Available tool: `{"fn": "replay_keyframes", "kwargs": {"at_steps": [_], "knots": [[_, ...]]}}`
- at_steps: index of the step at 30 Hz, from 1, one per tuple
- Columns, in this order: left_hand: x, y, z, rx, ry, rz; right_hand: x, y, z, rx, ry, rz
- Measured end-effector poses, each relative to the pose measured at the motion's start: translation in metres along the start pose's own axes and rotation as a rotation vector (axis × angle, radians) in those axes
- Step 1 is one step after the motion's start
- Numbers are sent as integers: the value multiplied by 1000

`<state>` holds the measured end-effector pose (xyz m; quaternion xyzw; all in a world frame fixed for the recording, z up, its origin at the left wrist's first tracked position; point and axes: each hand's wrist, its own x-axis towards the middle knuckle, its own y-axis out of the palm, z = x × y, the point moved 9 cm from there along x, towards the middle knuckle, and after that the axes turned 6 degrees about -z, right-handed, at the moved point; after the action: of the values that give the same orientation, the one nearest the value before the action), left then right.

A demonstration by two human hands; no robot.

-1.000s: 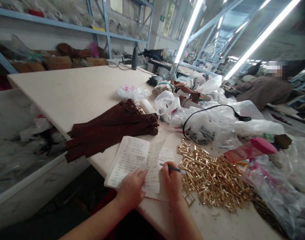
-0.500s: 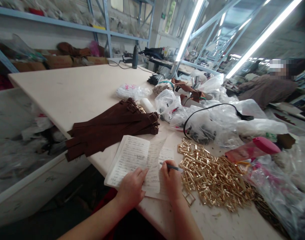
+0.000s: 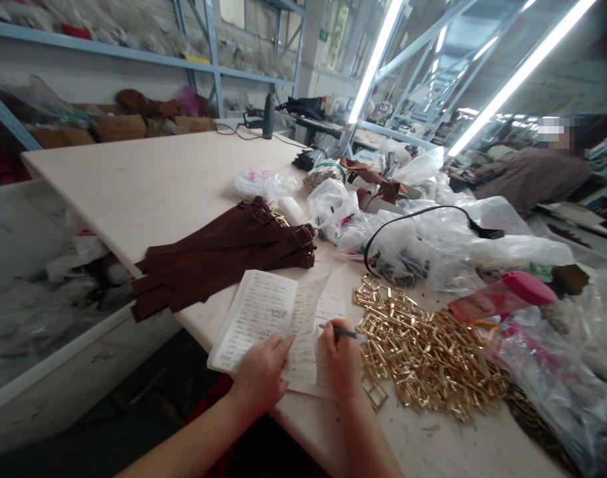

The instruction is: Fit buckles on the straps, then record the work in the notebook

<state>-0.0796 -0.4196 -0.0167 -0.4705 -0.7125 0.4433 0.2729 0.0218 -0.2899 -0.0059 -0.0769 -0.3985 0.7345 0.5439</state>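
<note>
Two bare hands are nearest us: our left hand (image 3: 261, 372) rests on the open notebook (image 3: 263, 309), its fingers bent, though we cannot tell whether that grip pinches a page. Our right hand (image 3: 343, 362) keeps its grip clamped on a dark pen (image 3: 347, 332) at the right-hand page. The notebook lies along the near edge of our worktop (image 3: 148, 179). Just right of our right hand, we see heaped gold-coloured metal frames (image 3: 427, 362). Beyond the notebook, brown straps (image 3: 223, 255) lie bundled, their ends overhanging the edge. Farther off come a pink-lidded container (image 3: 502, 297), clear plastic bags (image 3: 447, 255) and, at the back, blue shelving (image 3: 216, 70).
</note>
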Motion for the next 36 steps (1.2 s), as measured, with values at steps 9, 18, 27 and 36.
{"fn": "replay_keyframes", "kwargs": {"at_steps": [9,18,27,36], "knots": [[-1,3,1,0,10,-19,1,0,-2,19,-8,-7],[-2,1,0,-4,14,-25,0,-3,-3,75,19,-20],[-4,-2,0,-29,12,-38,0,-9,-9,126,55,-67],[-4,-6,-2,-17,-2,-24,1,-10,-11,154,35,-26]]}}
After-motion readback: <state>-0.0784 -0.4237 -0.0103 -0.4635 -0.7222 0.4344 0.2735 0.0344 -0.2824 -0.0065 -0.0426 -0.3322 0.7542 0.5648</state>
